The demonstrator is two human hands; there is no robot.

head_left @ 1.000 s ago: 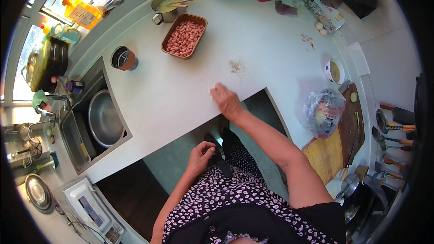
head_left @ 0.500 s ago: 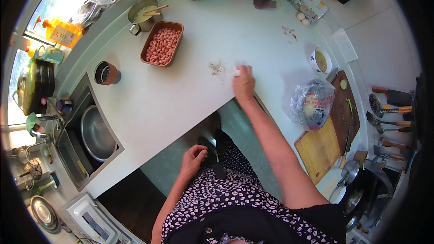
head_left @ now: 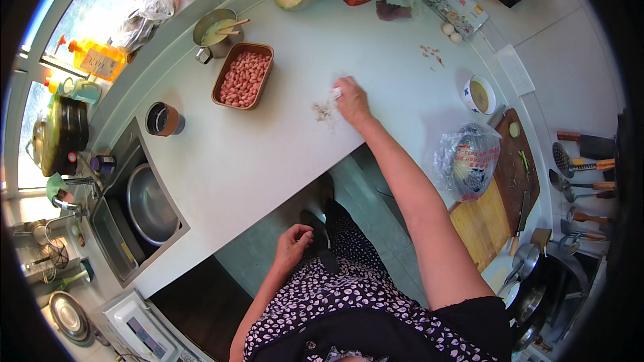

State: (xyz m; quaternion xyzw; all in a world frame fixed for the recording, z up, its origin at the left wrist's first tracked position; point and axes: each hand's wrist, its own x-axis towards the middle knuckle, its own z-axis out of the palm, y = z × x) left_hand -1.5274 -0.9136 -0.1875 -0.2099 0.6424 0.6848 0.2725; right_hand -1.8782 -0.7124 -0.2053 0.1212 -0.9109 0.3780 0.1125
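On the white counter (head_left: 221, 167) my right hand (head_left: 351, 102) is closed around a small white crumpled tissue (head_left: 337, 93) that pokes out at its left side. Just left of the tissue lies a scatter of brownish crumbs (head_left: 322, 110). My left hand (head_left: 294, 246) hangs away from the counter, in front of my patterned apron (head_left: 302, 302), its fingers curled together with nothing visible in them. Farther left and back stands a brown rectangular tin (head_left: 255, 97) filled with pinkish peanuts (head_left: 243, 80).
A metal pot (head_left: 204, 28) with chopsticks and a dark cup (head_left: 163, 121) stand left, near the sink (head_left: 171, 234). To the right are a patterned bowl (head_left: 477, 95), a plastic-wrapped bundle (head_left: 467, 164), a cutting board (head_left: 484, 224) with a knife (head_left: 520, 222), and reddish scraps (head_left: 431, 55).
My right hand has slid left and slightly away from me with the tissue, up beside the crumbs. My left hand stays near the apron; the whole view has shifted slightly.
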